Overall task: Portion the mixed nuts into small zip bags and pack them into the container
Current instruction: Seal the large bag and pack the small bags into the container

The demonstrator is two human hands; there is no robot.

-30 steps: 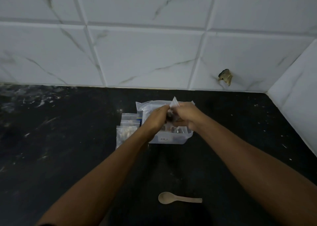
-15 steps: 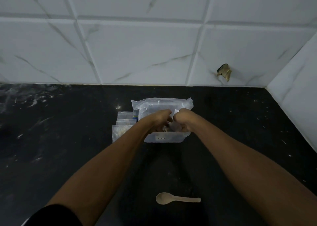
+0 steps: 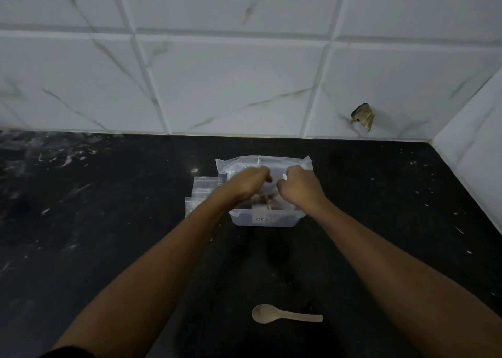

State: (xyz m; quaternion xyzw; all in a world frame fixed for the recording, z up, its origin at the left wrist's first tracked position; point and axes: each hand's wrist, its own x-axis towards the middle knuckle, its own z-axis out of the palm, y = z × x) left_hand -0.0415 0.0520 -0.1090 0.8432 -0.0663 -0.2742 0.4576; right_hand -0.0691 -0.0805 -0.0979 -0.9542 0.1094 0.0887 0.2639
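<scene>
A clear plastic container (image 3: 263,220) stands on the black counter, with dark nuts showing inside it. Both of my hands are over it with curled fingers. My left hand (image 3: 248,181) and my right hand (image 3: 298,184) each pinch a top corner of a small zip bag (image 3: 269,188), which sits low inside the container. Behind the container lies a large clear bag (image 3: 260,161). A stack of small zip bags (image 3: 201,190) lies just left of the container, partly hidden by my left forearm.
A pale spoon (image 3: 285,315) lies on the black counter (image 3: 108,222) near me, bowl to the left. White marbled tiles form the back wall, and a side wall closes the right corner. A chipped hole (image 3: 363,116) marks the back wall.
My hands have lowered the small zip bag from above the container down into it. They now sit slightly farther apart at its top.
</scene>
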